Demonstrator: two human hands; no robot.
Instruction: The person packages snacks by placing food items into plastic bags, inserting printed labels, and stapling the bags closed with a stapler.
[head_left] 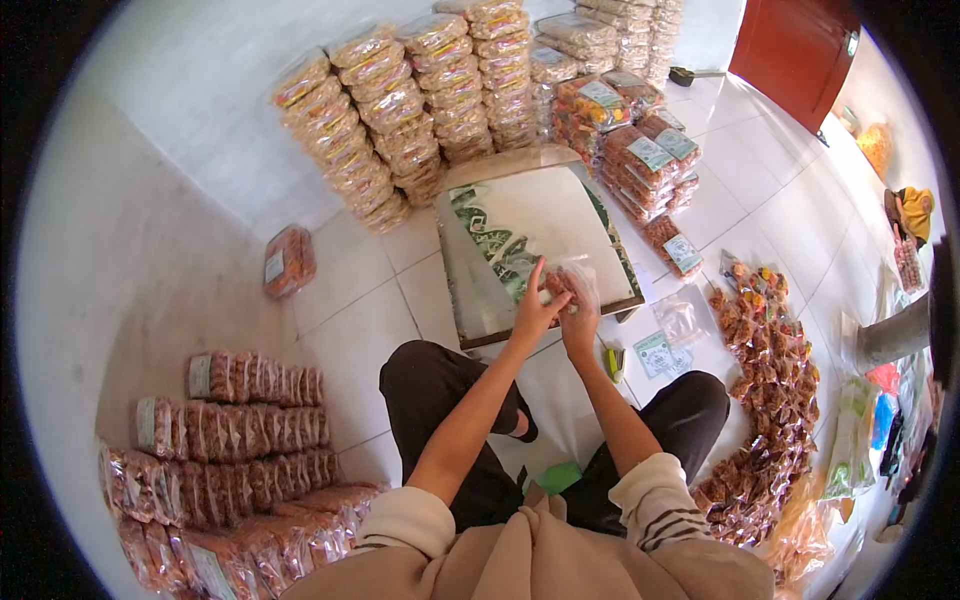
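Over the near edge of a low table point(535, 215) with a green leaf pattern, both hands are at a clear plastic bag point(580, 278) with reddish-brown pieces inside. My left hand point(535, 312) touches the bag's left side, its index finger pointing up and its thumb reaching across. My right hand point(578, 325) is wrapped round the bag's lower part. Right of my hands on the floor lie a green and yellow stapler-like tool point(614, 363), printed labels point(662, 355) and flat clear bags point(685, 318).
Tall stacks of packaged goods point(390, 110) line the back wall. Filled brown packs point(645, 165) are piled behind the table's right side. Rows of packs point(230, 430) sit at left. Small brown bundles point(770, 400) spread at right. A red door point(800, 55) is at back right.
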